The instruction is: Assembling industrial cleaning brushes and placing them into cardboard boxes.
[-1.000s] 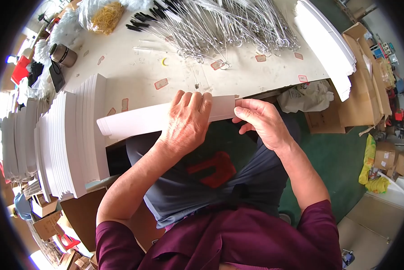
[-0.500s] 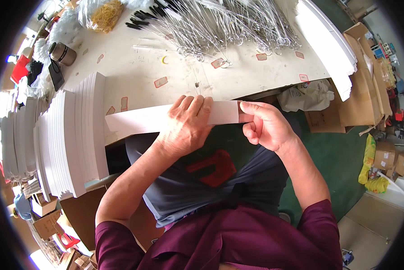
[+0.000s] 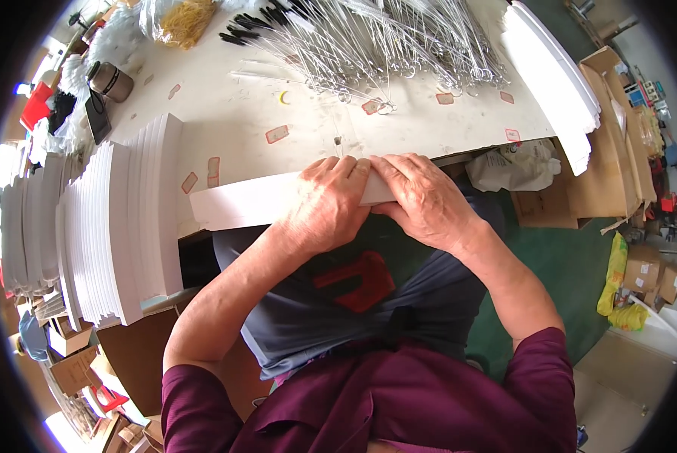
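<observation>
A long, narrow white box [image 3: 248, 200] lies along the table's near edge, its left part resting on the tabletop. My left hand [image 3: 327, 202] is closed over it right of the middle, fingers bent over the far side. Right beside it, my right hand [image 3: 421, 195] grips the box's right end, with fingers on top and the thumb underneath at the near side. My two hands nearly touch. That right end is mostly hidden by my fingers. A pile of thin wire brushes [image 3: 399, 45] with ring ends, several with black bristles, lies beyond on the table [image 3: 240, 113].
Stacked white boxes [image 3: 116, 226] stand at the left; another white stack [image 3: 546, 75] lines the table's right side. A flask [image 3: 110, 81], a phone [image 3: 97, 117] and a bag of yellow bands [image 3: 184, 23] sit far left. Right are a white bag [image 3: 512, 167] and an open carton [image 3: 610, 143].
My right hand has moved left and turned over, from pinching the box's end to wrapping round it beside my left hand. The box has shifted slightly right.
</observation>
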